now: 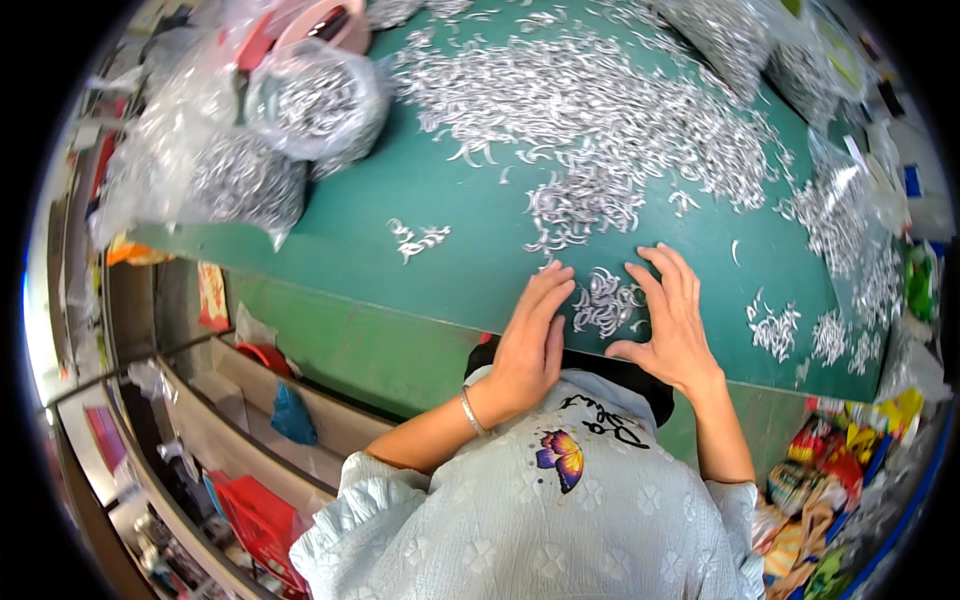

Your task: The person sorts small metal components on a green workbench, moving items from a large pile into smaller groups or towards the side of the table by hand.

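Note:
A small heap of silvery, crescent-shaped metal pieces (603,301) lies near the front edge of the green table (350,265). My left hand (535,340) is just left of this heap, its fingers stretched out and pointing away from me. On the other side, my right hand (672,315) has its fingers apart and curved, with the thumb toward the heap. Both hands rest at the table's edge, and I see nothing gripped in either. Beyond them spreads a large pile of the same crescent pieces (600,100).
Clear plastic bags of crescents (240,180) stand at the left, near a pink basin (345,30). More bags (730,45) are at the far right. Small heaps (775,330) lie at the right front; a few pieces (418,240) lie left. Below is a wooden shelf frame (240,420).

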Available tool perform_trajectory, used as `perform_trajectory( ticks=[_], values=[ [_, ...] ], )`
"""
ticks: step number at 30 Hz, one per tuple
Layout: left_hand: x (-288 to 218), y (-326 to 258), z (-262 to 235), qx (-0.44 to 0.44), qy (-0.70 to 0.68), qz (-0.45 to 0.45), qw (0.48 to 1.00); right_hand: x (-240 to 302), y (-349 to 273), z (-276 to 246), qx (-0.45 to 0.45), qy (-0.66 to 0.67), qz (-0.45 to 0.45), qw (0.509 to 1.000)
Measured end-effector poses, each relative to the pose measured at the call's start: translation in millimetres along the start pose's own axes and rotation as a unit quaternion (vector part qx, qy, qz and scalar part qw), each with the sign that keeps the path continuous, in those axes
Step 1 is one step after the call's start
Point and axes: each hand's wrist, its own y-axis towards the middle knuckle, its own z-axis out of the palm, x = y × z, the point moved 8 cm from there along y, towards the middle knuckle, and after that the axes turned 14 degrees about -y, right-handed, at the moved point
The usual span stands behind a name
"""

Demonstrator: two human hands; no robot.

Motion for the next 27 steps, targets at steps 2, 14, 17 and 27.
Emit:
perform_trajectory(
  ticks=[2, 14, 17, 27],
  values=[
    [7.7, 1.9, -19.9, -0.025, 0.086, -0.013, 0.996, 8.5, 8.6, 8.2, 0.037, 0.005, -0.03, 0.999],
    [77.7, 81.2, 0.9, 0.086, 0.189, 0.192, 0.959, 32.8, 13.8, 42.7, 0.099, -0.038, -0.16, 0.981],
    [91.2, 103.1, 15.6, 0.117, 0.255, 0.259, 0.924, 35.0, 13.0, 44.2, 0.072, -0.037, -0.213, 0.974],
    [85.9, 132.5, 8.8, -0.008, 0.318, 0.32, 0.892, 58.4, 26.0, 40.7, 0.068, -0.083, -0.327, 0.939]
  ],
)
